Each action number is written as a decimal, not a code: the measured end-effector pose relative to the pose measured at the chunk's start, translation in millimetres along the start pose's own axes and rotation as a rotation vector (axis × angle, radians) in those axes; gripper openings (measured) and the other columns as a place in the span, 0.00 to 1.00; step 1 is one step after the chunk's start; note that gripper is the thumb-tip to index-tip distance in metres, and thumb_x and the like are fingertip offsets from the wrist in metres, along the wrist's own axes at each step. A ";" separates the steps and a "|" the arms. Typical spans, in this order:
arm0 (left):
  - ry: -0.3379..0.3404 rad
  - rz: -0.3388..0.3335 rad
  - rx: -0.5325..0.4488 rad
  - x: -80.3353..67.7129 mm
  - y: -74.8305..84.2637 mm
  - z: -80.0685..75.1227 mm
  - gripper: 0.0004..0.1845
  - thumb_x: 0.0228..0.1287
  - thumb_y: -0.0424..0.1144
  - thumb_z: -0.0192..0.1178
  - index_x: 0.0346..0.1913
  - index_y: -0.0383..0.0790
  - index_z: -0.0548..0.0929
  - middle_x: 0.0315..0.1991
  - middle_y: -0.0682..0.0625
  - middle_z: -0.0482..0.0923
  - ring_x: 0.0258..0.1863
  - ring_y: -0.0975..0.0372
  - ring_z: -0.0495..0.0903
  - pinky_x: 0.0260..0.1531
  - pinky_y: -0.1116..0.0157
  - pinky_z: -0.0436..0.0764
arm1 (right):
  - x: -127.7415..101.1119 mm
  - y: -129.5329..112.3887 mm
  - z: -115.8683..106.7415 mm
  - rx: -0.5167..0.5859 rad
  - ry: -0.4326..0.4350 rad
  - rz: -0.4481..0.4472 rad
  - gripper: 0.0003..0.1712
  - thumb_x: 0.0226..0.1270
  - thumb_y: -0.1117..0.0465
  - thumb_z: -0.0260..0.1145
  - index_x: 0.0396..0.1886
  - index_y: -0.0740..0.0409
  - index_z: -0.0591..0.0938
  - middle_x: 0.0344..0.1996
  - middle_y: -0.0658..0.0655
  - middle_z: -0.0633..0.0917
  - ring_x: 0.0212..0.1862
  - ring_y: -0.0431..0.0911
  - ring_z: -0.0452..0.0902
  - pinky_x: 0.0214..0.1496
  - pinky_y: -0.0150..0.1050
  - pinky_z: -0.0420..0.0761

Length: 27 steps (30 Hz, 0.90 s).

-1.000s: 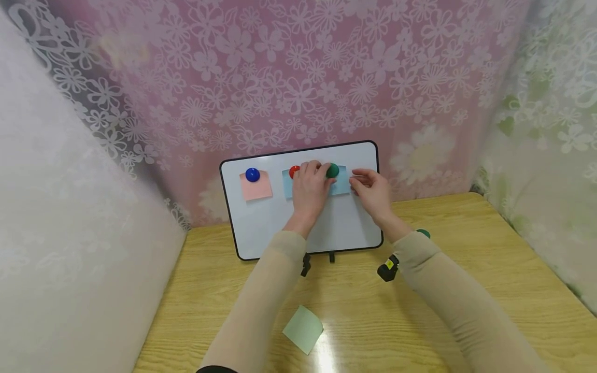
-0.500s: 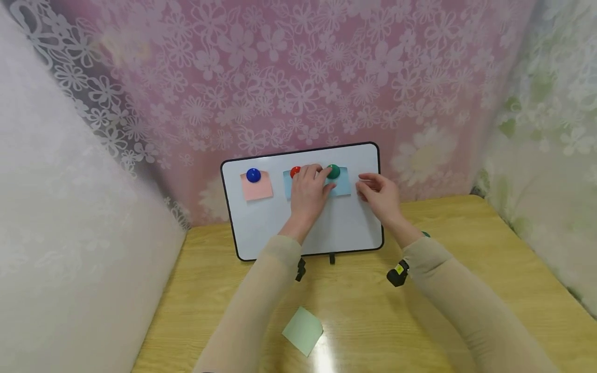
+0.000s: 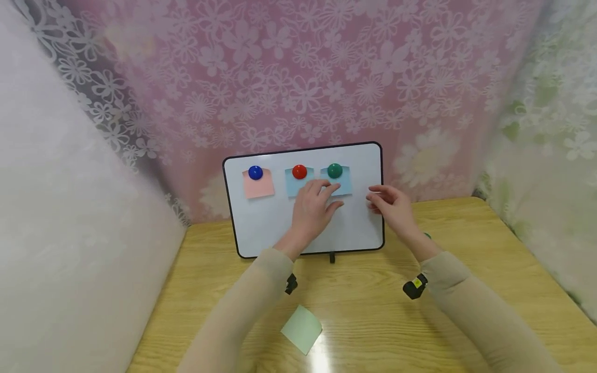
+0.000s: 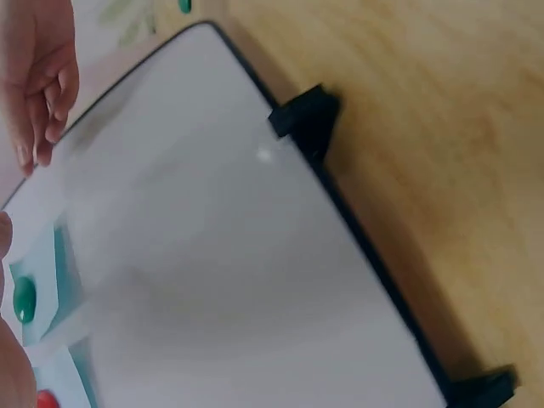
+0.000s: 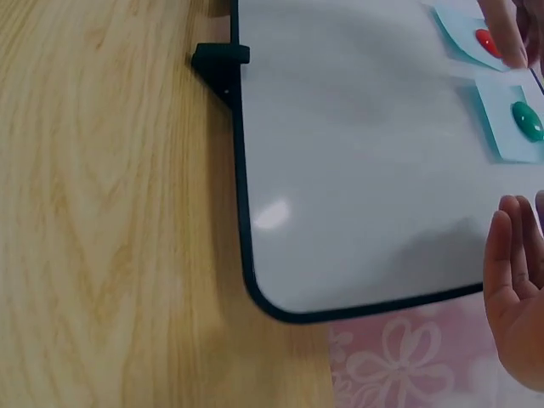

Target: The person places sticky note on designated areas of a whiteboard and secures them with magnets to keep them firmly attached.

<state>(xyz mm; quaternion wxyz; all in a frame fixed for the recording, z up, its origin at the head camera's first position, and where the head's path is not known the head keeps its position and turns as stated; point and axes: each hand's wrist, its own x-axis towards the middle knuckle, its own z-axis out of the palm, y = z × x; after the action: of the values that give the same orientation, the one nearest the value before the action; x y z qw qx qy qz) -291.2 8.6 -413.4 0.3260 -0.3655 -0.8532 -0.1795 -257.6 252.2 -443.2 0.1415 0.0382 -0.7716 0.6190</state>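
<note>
A whiteboard [image 3: 266, 228] with a black frame leans upright at the back of the table. On it, a blue magnet [image 3: 255, 172] overlaps the top of a pink sticky note [image 3: 258, 189]. Two light-blue notes sit to the right, one under a red magnet [image 3: 299, 172], the other under a green magnet [image 3: 335, 171]. My left hand [image 3: 311, 211] hovers before the board just below these notes, fingers spread and holding nothing. Near the board's right edge is my right hand [image 3: 395, 208], fingers loosely bent, also without anything in it; the right wrist view [image 5: 518, 280] shows its fingers extended.
A pale green sticky note [image 3: 302, 330] lies on the wooden table [image 3: 210, 311] toward the front. Behind my right wrist a small green object [image 3: 427, 235] is mostly hidden. Black feet [image 4: 306, 119] prop the board's lower edge. A pink floral curtain [image 3: 303, 72] hangs behind it.
My left hand has come off the green magnet and moved down, uncovering the red magnet. My right hand has drawn away to the right and down from the blue note.
</note>
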 end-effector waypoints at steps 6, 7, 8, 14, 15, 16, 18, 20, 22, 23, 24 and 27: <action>-0.017 0.077 -0.149 -31.5 12.0 2.1 0.25 0.67 0.48 0.77 0.63 0.43 0.87 0.55 0.49 0.83 0.57 0.56 0.80 0.56 0.60 0.80 | -9.3 16.3 -15.2 0.003 -0.041 0.030 0.22 0.85 0.59 0.63 0.68 0.70 0.80 0.54 0.73 0.86 0.42 0.39 0.88 0.47 0.32 0.87; -0.020 0.085 -0.170 -36.6 13.8 3.1 0.25 0.67 0.48 0.78 0.63 0.43 0.87 0.55 0.49 0.83 0.57 0.56 0.80 0.56 0.60 0.80 | -10.4 19.0 -17.1 0.000 -0.048 0.040 0.23 0.85 0.59 0.62 0.68 0.70 0.80 0.55 0.73 0.86 0.42 0.38 0.88 0.47 0.33 0.88; -0.023 0.090 -0.188 -41.8 15.3 4.7 0.25 0.66 0.47 0.78 0.62 0.43 0.88 0.55 0.49 0.83 0.56 0.57 0.80 0.56 0.61 0.80 | -11.5 21.8 -18.9 -0.008 -0.057 0.049 0.23 0.85 0.59 0.62 0.69 0.71 0.79 0.55 0.73 0.85 0.43 0.38 0.88 0.48 0.34 0.88; -0.081 0.057 -0.327 -70.2 24.4 9.2 0.24 0.66 0.45 0.78 0.61 0.39 0.89 0.52 0.49 0.83 0.54 0.56 0.80 0.56 0.61 0.80 | -18.6 30.7 -27.3 -0.029 -0.132 0.089 0.24 0.86 0.59 0.61 0.70 0.72 0.78 0.56 0.73 0.85 0.46 0.42 0.88 0.52 0.39 0.88; -0.101 0.043 -0.348 -74.5 25.9 9.2 0.24 0.65 0.45 0.78 0.61 0.38 0.88 0.52 0.49 0.83 0.54 0.56 0.80 0.57 0.60 0.80 | -20.3 30.8 -29.4 -0.033 -0.144 0.096 0.24 0.86 0.59 0.61 0.70 0.71 0.77 0.57 0.73 0.85 0.46 0.43 0.88 0.52 0.38 0.88; -0.120 0.027 -0.360 -78.9 26.8 9.8 0.24 0.66 0.45 0.78 0.60 0.39 0.89 0.52 0.49 0.83 0.54 0.56 0.79 0.57 0.60 0.80 | -22.2 31.1 -31.7 -0.039 -0.157 0.102 0.25 0.86 0.58 0.61 0.71 0.71 0.77 0.57 0.72 0.85 0.47 0.43 0.88 0.52 0.38 0.88; -0.162 -0.005 -0.380 -87.9 27.7 11.9 0.23 0.67 0.46 0.77 0.61 0.40 0.88 0.52 0.50 0.83 0.54 0.57 0.79 0.57 0.61 0.79 | -25.9 31.5 -36.7 -0.048 -0.180 0.119 0.25 0.86 0.57 0.61 0.71 0.70 0.77 0.58 0.71 0.85 0.49 0.44 0.88 0.52 0.35 0.87; -0.211 -0.047 -0.397 -96.2 27.6 12.1 0.23 0.68 0.47 0.76 0.62 0.42 0.88 0.53 0.51 0.83 0.54 0.58 0.78 0.57 0.62 0.79 | -29.1 32.6 -40.9 -0.061 -0.205 0.129 0.26 0.86 0.57 0.61 0.72 0.70 0.76 0.60 0.71 0.84 0.50 0.44 0.87 0.51 0.33 0.86; -0.255 -0.097 -0.420 -103.7 27.0 11.6 0.23 0.69 0.49 0.75 0.62 0.44 0.88 0.54 0.53 0.83 0.55 0.59 0.78 0.57 0.62 0.79 | -32.1 34.1 -44.6 -0.076 -0.227 0.137 0.26 0.86 0.57 0.61 0.72 0.70 0.76 0.61 0.72 0.83 0.51 0.45 0.86 0.52 0.33 0.86; -0.276 -0.121 -0.444 -107.2 26.4 11.1 0.22 0.70 0.48 0.74 0.63 0.45 0.88 0.55 0.52 0.84 0.55 0.59 0.78 0.57 0.62 0.79 | -33.5 34.9 -46.2 -0.085 -0.237 0.142 0.25 0.86 0.57 0.61 0.72 0.70 0.76 0.61 0.72 0.83 0.52 0.46 0.86 0.52 0.34 0.86; -0.298 -0.149 -0.467 -110.2 25.8 10.1 0.22 0.70 0.49 0.74 0.63 0.46 0.88 0.55 0.52 0.84 0.56 0.59 0.78 0.57 0.61 0.79 | -34.7 35.9 -47.8 -0.096 -0.246 0.146 0.25 0.86 0.58 0.61 0.72 0.70 0.76 0.62 0.73 0.83 0.53 0.47 0.86 0.53 0.35 0.86; -0.354 -0.220 -0.550 -119.0 22.0 9.2 0.22 0.72 0.48 0.72 0.64 0.44 0.88 0.57 0.51 0.85 0.57 0.57 0.81 0.55 0.59 0.81 | -37.2 39.7 -53.2 -0.125 -0.271 0.155 0.26 0.86 0.57 0.61 0.73 0.69 0.76 0.62 0.72 0.83 0.54 0.49 0.86 0.54 0.38 0.87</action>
<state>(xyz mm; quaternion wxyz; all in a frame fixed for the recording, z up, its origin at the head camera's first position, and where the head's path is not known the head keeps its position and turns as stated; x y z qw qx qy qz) -216.9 -31.9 -500.4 0.0407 -0.3711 -0.8505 -0.3705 -222.2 308.4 -480.3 -0.0098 0.0528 -0.8213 0.5680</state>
